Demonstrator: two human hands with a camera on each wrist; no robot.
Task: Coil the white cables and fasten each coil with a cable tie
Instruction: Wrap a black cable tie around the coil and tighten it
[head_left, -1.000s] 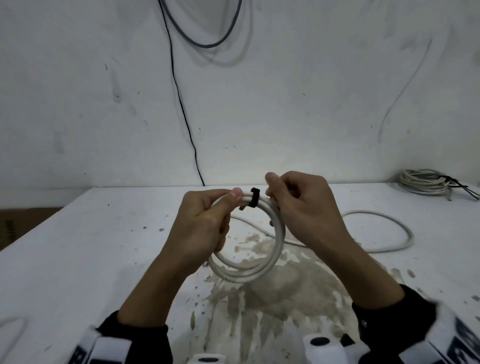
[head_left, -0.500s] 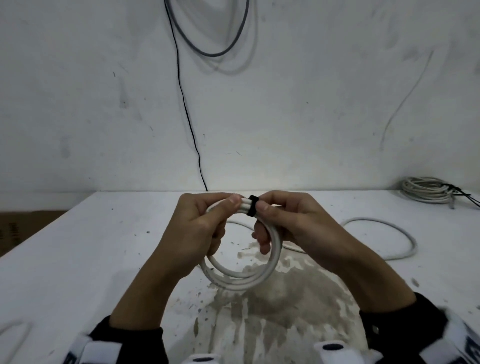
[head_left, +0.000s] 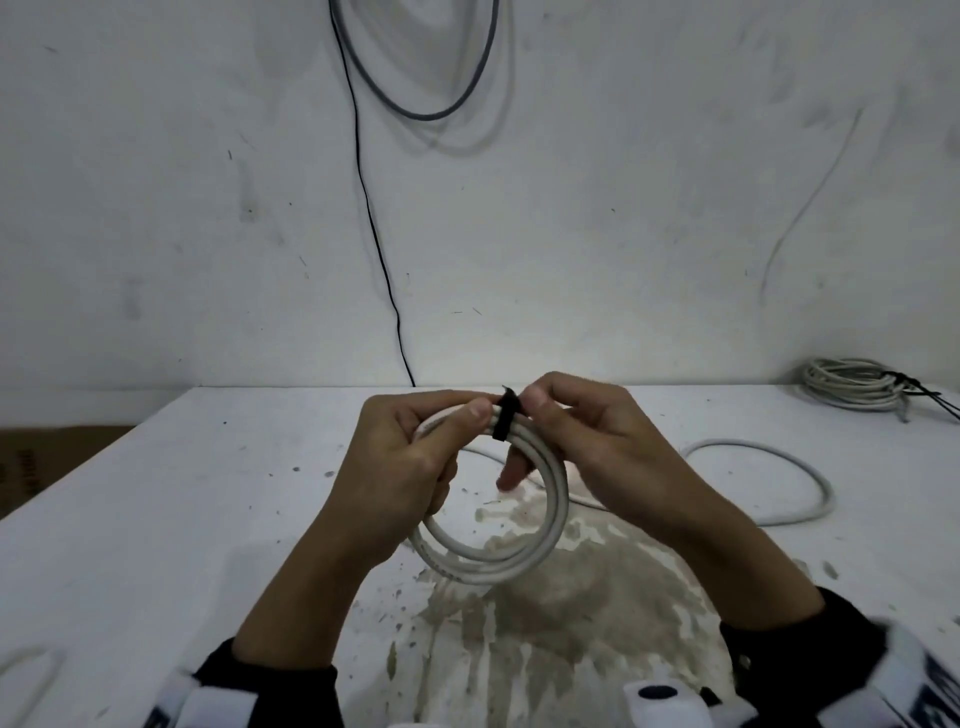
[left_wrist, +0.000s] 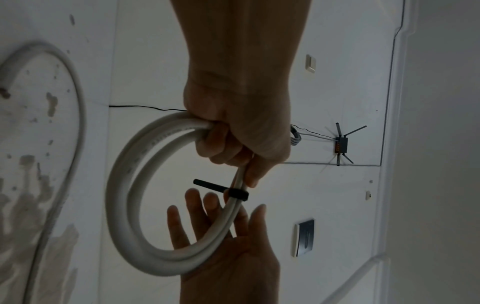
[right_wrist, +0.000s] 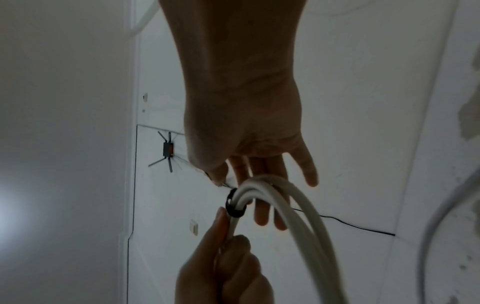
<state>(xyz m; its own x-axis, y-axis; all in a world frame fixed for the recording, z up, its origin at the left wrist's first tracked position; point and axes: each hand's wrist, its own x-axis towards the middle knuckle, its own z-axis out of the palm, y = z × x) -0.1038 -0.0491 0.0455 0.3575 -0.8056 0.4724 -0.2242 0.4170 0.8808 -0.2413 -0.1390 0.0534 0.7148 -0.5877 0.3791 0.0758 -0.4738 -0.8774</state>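
A white cable coil (head_left: 493, 566) of about three turns hangs upright above the table (head_left: 156, 519). My left hand (head_left: 415, 457) grips its upper left part, thumb on top; the wrist views show the left hand (left_wrist: 233, 144) (right_wrist: 226, 267) with fingers curled round the strands. A black cable tie (head_left: 503, 418) is wrapped round the coil's top, beside that thumb. Its tail sticks out free in the left wrist view, where the tie (left_wrist: 237, 194) circles the coil (left_wrist: 124, 195). My right hand (head_left: 571, 441) lies against the coil next to the tie, fingers straight behind the strands (left_wrist: 221, 236) (right_wrist: 246, 144).
A loose white cable (head_left: 769, 452) loops on the table to the right. A tied cable bundle (head_left: 852, 384) lies at the back right corner. Another cable loop (head_left: 31, 670) shows at the near left. A black wire (head_left: 374, 234) runs down the wall. A worn brown patch (head_left: 545, 623) lies under the hands.
The tie's tail stood up loose a second ago, then my right hand pinched the tie round the coil. Now the right fingers have straightened behind the coil. The left grip is unchanged.
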